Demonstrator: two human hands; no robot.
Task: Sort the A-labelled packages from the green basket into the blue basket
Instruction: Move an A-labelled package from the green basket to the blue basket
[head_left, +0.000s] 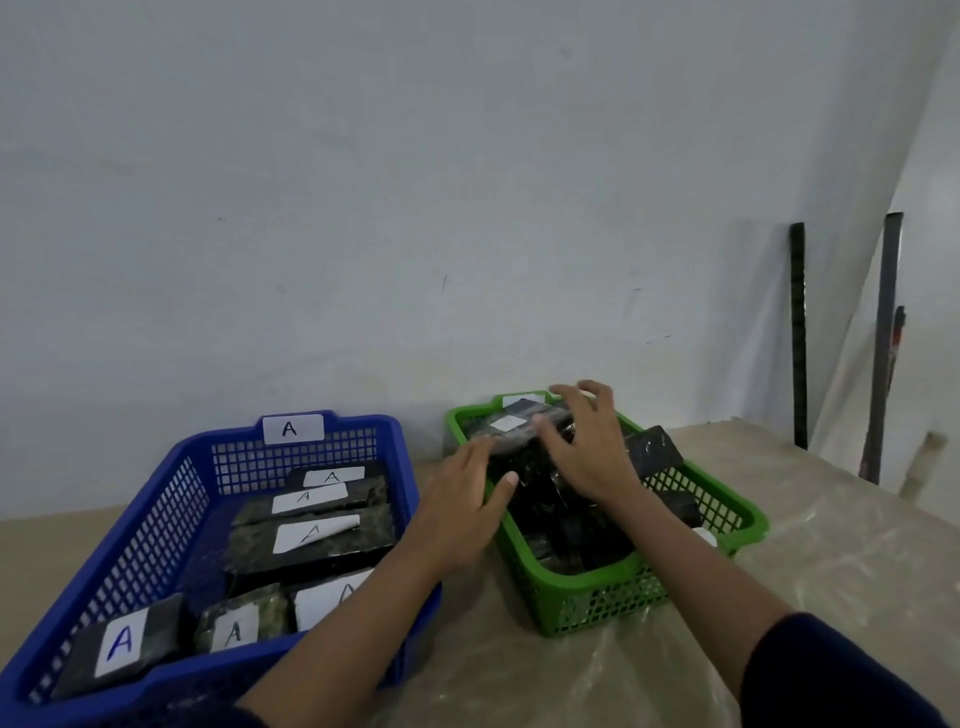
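Observation:
The green basket (613, 597) stands right of centre, full of dark wrapped packages. A long dark package (511, 427) with a white label lies on top at the back; its letter is too blurred to read. My right hand (582, 447) rests over that package's right end with fingers spread and curled onto it. My left hand (467, 499) lies flat over the basket's left rim, its fingertips against the package's left end. The blue basket (171, 499), tagged A on its far rim, sits at the left and holds several dark packages with white A labels (122, 642).
Both baskets sit on a beige table (805, 551) covered with clear plastic, pushed against a pale wall. Two dark bars (799, 332) lean upright in the far right corner. A small dark package (652, 449) leans on the green basket's right rim.

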